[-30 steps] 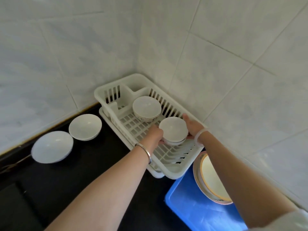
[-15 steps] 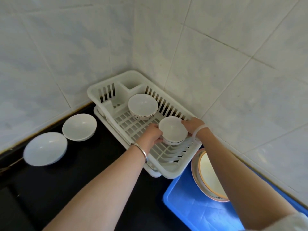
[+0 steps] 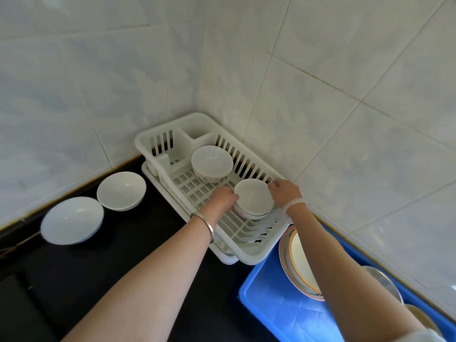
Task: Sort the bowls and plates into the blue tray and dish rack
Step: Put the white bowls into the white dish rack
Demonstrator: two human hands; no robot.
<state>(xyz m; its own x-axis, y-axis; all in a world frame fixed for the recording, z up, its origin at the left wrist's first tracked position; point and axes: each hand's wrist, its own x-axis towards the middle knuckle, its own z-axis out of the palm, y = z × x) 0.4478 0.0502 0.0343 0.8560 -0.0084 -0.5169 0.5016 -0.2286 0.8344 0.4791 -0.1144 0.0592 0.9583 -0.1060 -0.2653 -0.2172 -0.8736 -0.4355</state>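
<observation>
Fingers of the left hand (image 3: pixel 223 202) and right hand (image 3: pixel 283 193) clasp a small white ceramic bowl (image 3: pixel 253 198) inside the white plastic dish rack (image 3: pixel 249 253), beside another racked bowl (image 3: pixel 212 164). Two wide white bowls (image 3: pixel 98 208) wait left of the rack (plates already in the blue tray (image 3: pixel 283 314)).

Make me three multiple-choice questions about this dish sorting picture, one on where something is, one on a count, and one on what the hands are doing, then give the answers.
1. Where do the two wide white bowls outside the rack sit?
A. On the black counter, left of the dish rack
B. In the blue tray
C. Stacked inside the rack

2. How many bowls are inside the dish rack?
A. One
B. Two
C. Four

3. What is the state of the nearer bowl in the rack?
A. Lying alone, untouched
B. Gripped on both sides by two hands
C. Turned upside down

Answers:
1 A: both wide white bowls rest on the black counter beside the dish rack.
2 B: a far bowl and a nearer bowl.
3 B: the left hand and right hand clasp its sides.
</observation>
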